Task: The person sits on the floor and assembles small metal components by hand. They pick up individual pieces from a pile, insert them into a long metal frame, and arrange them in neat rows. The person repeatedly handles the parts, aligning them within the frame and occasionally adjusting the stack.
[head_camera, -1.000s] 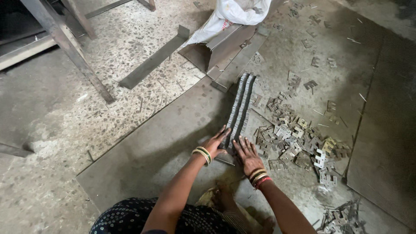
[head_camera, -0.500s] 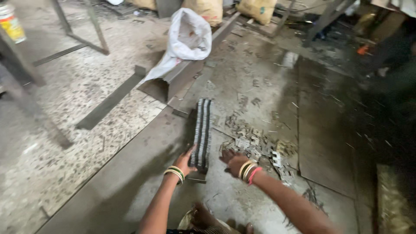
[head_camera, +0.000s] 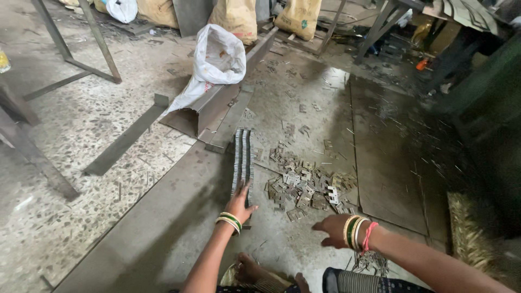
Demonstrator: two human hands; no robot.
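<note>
- While my left hand (head_camera: 239,204) lies flat, its fingers (head_camera: 242,190) are spread loose on the near end of the long stack of metal strips (head_camera: 243,154), pressing rather than gripping.
- My right hand (head_camera: 330,230) hovers relaxed above the steel floor sheet (head_camera: 179,217), fingers slack, holding nothing, just near the pile of small bent metal pieces (head_camera: 304,184).
- That pile lies right of the stack, touching its near side in places.
- Bangles (head_camera: 230,221) ring my left wrist; more bangles and a red thread sit on my right.
- Beyond the stack's far end, a white sack (head_camera: 217,59) slumps open on an angled metal channel (head_camera: 217,111).
- Farther back, tan sacks (head_camera: 296,16) with dark printed marks lean near table legs; I can't make out the print.
- A grey flat bar (head_camera: 127,140) lies on the speckled floor to the left.
</note>
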